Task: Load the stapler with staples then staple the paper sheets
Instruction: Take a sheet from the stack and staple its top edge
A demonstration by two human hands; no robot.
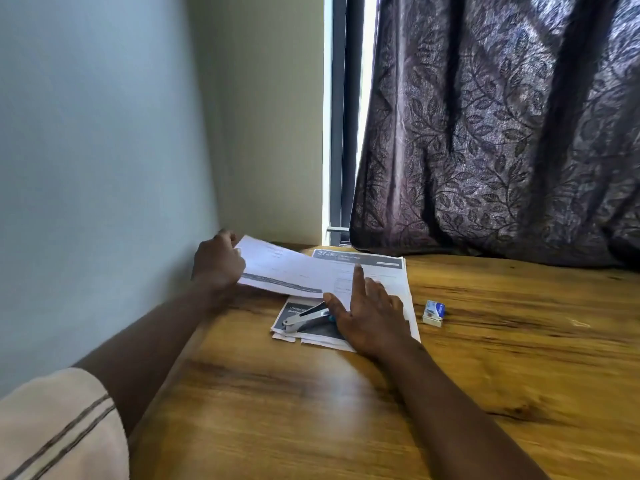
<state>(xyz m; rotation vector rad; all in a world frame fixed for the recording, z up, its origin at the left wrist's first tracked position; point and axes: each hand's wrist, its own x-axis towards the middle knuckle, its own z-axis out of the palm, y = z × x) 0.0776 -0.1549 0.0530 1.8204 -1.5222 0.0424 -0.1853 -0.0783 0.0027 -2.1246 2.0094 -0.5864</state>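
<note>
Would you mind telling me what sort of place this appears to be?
Likely a room at home: a wooden table set in a wall corner, a leaf-patterned curtain over a window.

This looks like a room in a home. A leaf-patterned curtain (502,133) hangs over the window (341,116), beside a wooden table (277,410) and plain walls (86,133).

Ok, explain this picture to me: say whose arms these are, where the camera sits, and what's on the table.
No machine: these are a person's bare arms, filmed by a camera worn on their head. The left hand grips a white printed sheet by its edge, above the stack of printed paper sheets. The right hand rests flat on that stack. A silver metal stapler lies on the papers beside its thumb. A small blue-and-white staple box sits on the wooden table.
</note>
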